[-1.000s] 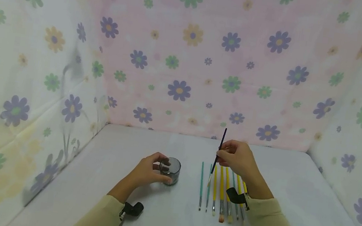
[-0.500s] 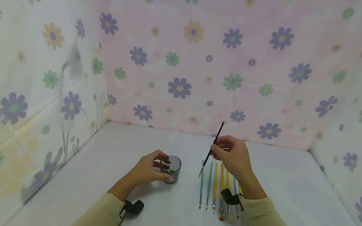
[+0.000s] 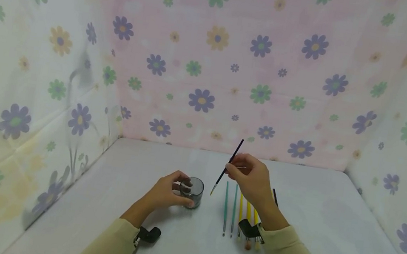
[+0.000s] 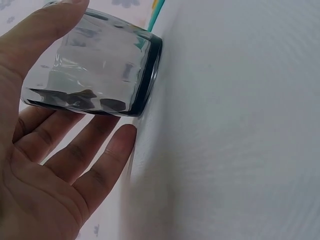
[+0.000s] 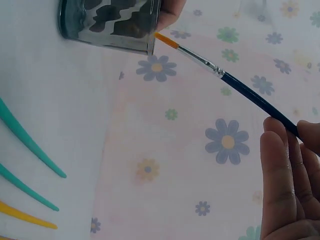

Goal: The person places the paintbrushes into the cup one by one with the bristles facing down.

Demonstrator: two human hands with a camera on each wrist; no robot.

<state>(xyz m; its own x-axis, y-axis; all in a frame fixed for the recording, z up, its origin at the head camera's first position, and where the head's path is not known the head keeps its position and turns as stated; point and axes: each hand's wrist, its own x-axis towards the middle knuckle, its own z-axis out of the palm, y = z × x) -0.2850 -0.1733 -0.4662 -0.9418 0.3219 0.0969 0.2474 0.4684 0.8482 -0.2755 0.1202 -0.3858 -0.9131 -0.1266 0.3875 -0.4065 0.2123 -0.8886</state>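
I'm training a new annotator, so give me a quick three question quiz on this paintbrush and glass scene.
1. True or false: the left hand holds the glass cup.
2. Which end of the dark-handled brush in the right hand points toward the cup? A) handle tip B) bristle tip
3. Fill in: the two leftmost brushes lying on the table have ____ handles.

Key: 1 true; 2 B; 3 teal.
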